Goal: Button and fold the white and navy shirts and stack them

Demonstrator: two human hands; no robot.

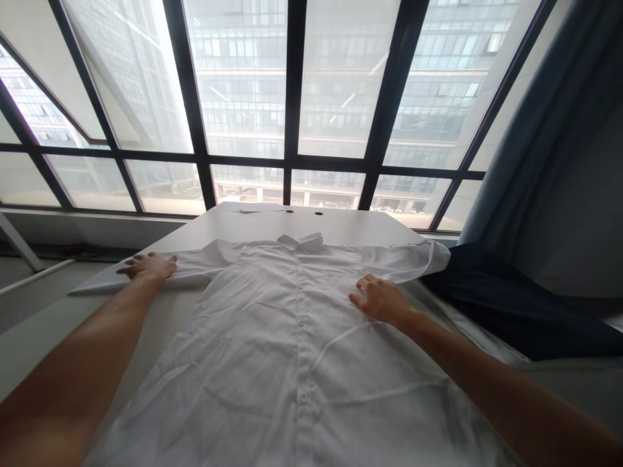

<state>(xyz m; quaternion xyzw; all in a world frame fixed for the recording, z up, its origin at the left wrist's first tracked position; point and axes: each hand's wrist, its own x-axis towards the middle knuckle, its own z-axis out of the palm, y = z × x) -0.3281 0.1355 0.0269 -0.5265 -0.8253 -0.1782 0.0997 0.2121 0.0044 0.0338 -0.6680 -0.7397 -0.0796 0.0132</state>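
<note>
A white button-up shirt (272,324) lies spread front side up, its collar toward the window and its button strip running down the middle. My left hand (148,264) rests flat with fingers spread on the sleeve at the left, which reaches out to the side. On the right chest of the shirt lies my right hand (382,298), palm down, its fingers slightly bent and apart. Neither hand grips the cloth. The sleeve on the right bends near the table's edge. Wrinkles cross the lower part of the shirt.
Under the shirt is a white table (341,224) with two dark round holes near its far edge. Dark navy cloth (516,298) lies at the right. A blue-grey curtain (525,149) hangs beside the black-framed window (292,97). A white metal bar (36,277) stands at the left.
</note>
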